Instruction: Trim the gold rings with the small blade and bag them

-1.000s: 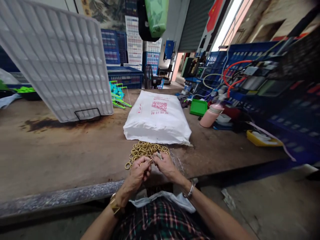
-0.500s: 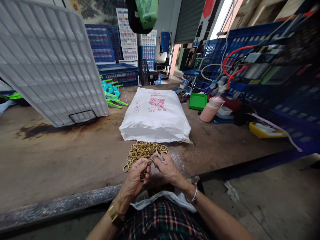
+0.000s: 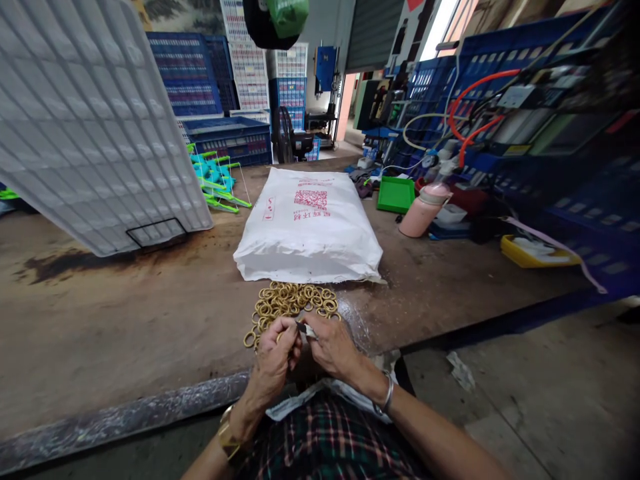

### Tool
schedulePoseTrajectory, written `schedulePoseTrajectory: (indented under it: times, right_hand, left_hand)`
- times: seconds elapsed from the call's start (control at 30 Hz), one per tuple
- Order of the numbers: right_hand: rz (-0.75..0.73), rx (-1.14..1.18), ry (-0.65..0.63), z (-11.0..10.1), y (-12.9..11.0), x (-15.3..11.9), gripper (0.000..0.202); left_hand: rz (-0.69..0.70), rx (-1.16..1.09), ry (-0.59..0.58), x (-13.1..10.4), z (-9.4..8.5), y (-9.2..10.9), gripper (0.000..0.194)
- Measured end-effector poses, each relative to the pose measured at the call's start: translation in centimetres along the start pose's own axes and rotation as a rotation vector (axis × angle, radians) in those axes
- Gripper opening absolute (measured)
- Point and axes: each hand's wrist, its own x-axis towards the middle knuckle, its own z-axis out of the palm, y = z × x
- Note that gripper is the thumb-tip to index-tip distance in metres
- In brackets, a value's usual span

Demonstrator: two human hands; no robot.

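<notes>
My left hand (image 3: 275,352) is closed, thumb against fingers, on a gold-coloured ring (image 3: 279,338) that shows only in part. Close beside it, my right hand (image 3: 336,343) pinches a small tool (image 3: 306,329) with a dark, blade-like tip and a pale body; most of it is hidden by the fingers. The dark tip meets the thumb and fingertips of my left hand. Just beyond both hands lies a heap of gold-coloured rings (image 3: 287,300) on the brown worktable (image 3: 190,320). Behind the heap is a full white sack (image 3: 310,247) with red print.
A large pale ribbed plastic bin (image 3: 100,127) leans at the left, near bright green and turquoise plastic parts (image 3: 217,180). To the right stand a green tray (image 3: 396,194), a pink bottle (image 3: 424,212) and a yellow dish (image 3: 537,253). Blue crates (image 3: 227,140) are stacked behind.
The small tool's dark tip has turned from pointing up by my right hand to lying against my left fingertips. Both hands have come slightly closer to my body.
</notes>
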Motion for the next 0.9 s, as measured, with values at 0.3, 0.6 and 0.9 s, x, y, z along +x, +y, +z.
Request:
schedulePoseTrajectory:
  times: [0.3, 0.6, 0.9]
  right_hand:
    - [0.095, -0.086, -0.096, -0.3, -0.3, 0.1, 0.026]
    - [0.339, -0.267, 0.061, -1.4, 5.7, 0.1, 0.02]
    - [0.411, -0.227, 0.145, -1.1, 6.4, 0.0, 0.015]
  left_hand:
    - [0.05, 0.116, -0.051, 0.0, -0.4, -0.3, 0.034]
    - [-0.075, -0.086, -0.189, -1.0, -0.1, 0.3, 0.032]
    - [-0.181, -0.402, -0.097, 0.2, -0.9, -0.1, 0.029]
